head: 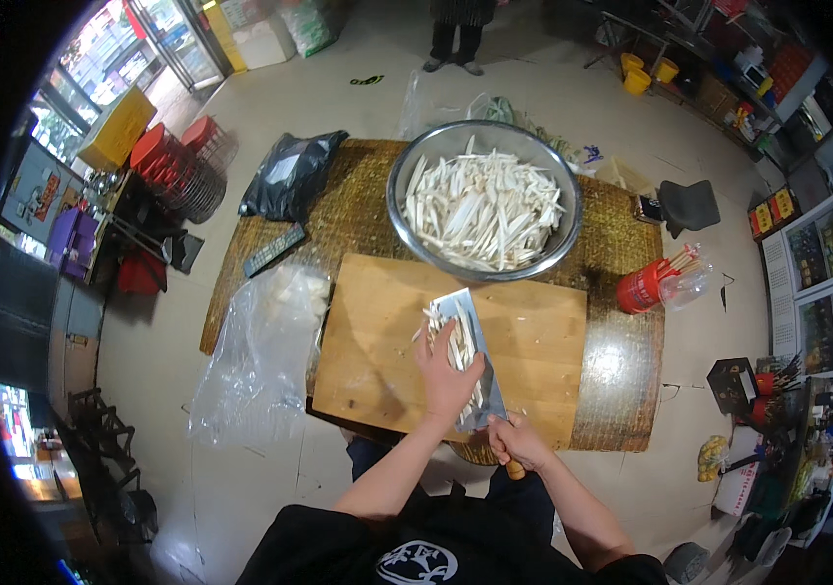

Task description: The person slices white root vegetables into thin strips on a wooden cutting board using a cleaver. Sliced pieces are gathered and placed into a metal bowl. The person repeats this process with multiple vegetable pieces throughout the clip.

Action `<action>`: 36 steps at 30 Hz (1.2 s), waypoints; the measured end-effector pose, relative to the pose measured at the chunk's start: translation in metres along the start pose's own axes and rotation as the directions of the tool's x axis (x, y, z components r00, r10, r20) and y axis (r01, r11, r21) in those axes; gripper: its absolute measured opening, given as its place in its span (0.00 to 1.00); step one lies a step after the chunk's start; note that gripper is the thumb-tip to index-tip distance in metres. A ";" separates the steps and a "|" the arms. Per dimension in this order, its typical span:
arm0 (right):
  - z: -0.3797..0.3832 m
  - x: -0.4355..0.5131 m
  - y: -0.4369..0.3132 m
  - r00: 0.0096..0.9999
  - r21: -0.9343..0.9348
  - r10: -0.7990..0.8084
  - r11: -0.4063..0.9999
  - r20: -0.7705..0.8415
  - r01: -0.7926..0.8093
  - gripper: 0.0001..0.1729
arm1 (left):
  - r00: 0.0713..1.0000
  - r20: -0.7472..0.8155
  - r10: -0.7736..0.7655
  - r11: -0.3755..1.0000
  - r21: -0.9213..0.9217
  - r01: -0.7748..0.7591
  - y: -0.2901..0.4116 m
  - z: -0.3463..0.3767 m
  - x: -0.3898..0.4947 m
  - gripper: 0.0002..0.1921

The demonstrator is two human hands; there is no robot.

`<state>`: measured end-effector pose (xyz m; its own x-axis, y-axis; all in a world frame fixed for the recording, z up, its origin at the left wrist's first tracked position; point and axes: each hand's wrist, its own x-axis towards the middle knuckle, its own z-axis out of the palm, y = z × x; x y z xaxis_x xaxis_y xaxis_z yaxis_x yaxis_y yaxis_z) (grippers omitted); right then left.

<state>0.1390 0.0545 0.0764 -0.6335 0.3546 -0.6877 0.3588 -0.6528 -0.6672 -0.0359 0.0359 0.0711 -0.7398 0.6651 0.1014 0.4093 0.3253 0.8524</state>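
My right hand (520,442) grips the wooden handle (515,470) of a wide-bladed cleaver. The cleaver's blade (493,391) lies low and flat over the wooden cutting board (533,344), angled away from me. White cut strips (462,340), perhaps a vegetable or mushroom, are heaped along the blade. My left hand (449,376) covers the heap, with spread fingers and thumb holding the strips against the metal. Beyond the board stands a large steel bowl (396,219), nearly filled with similar white strips (486,208).
Left of the board lies a clear plastic bag (263,358) with pale pieces inside. A remote control (274,250) and a black plastic bag (292,175) sit farther back on the table (625,395). At right stands a red chopstick holder (638,287). A person (459,33) stands beyond.
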 end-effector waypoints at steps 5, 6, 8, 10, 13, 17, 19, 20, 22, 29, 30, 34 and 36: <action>0.003 0.015 -0.114 0.951 -0.124 -0.253 0.964 -0.178 0.234 0.19 | 0.942 -0.037 0.333 0.940 -0.070 -0.335 0.072 0.009 0.125 0.38; 0.002 0.025 -0.140 0.923 -0.126 -0.356 0.932 -0.146 0.340 0.19 | 0.937 0.017 0.350 0.933 -0.093 -0.347 0.080 0.016 0.157 0.38; 0.003 0.046 -0.185 0.807 -0.277 -0.537 0.837 -0.246 0.472 0.19 | 0.918 0.055 0.393 0.912 -0.152 -0.382 0.084 0.031 0.216 0.39; -0.004 0.058 -0.218 0.795 -0.312 -0.500 0.859 -0.343 0.406 0.20 | 0.908 0.074 0.413 0.909 -0.101 -0.405 0.071 0.044 0.252 0.40; -0.019 0.056 -0.228 0.755 -0.347 -0.496 0.862 -0.429 0.369 0.18 | 0.914 0.193 0.357 0.849 0.341 -0.403 0.046 0.053 0.274 0.40; -0.046 0.030 -0.205 0.790 -0.131 -0.411 0.908 -0.454 0.397 0.16 | 0.897 0.001 0.442 0.893 0.098 -0.440 0.032 0.038 0.247 0.34; -0.053 0.005 -0.178 0.764 -0.155 -0.395 0.916 -0.511 0.370 0.15 | 0.966 -0.121 0.226 0.971 -0.046 -0.233 0.011 0.011 0.199 0.27; -0.056 -0.013 -0.162 0.782 -0.146 -0.398 0.915 -0.479 0.376 0.14 | 0.982 -0.144 0.124 0.990 -0.054 -0.133 -0.006 -0.007 0.172 0.25; -0.056 -0.041 -0.130 0.783 -0.139 -0.374 0.925 -0.498 0.353 0.13 | 0.975 -0.167 0.149 0.984 0.123 -0.129 -0.040 -0.022 0.126 0.19; -0.047 -0.087 -0.031 0.787 0.036 -0.180 0.968 -0.590 0.248 0.12 | 0.911 0.369 -0.186 0.934 0.354 0.047 -0.079 -0.006 0.069 0.11; -0.047 -0.091 -0.023 0.787 0.052 -0.174 0.966 -0.592 0.252 0.12 | 0.935 0.327 -0.135 0.961 0.275 0.043 -0.061 -0.008 0.073 0.09; -0.045 -0.093 -0.006 0.811 0.070 -0.161 0.968 -0.562 0.241 0.12 | 0.971 0.072 0.230 0.972 -0.071 -0.225 0.044 -0.021 0.128 0.10; -0.044 -0.089 -0.004 0.820 0.001 -0.190 0.974 -0.539 0.226 0.13 | 0.964 -0.058 0.260 0.962 -0.076 -0.264 0.081 -0.043 0.140 0.11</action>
<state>0.2245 0.0555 0.1281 -0.2180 0.7759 -0.5920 0.2051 -0.5566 -0.8051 -0.1291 0.1260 0.1768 -0.6375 0.6869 0.3489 0.5485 0.0866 0.8317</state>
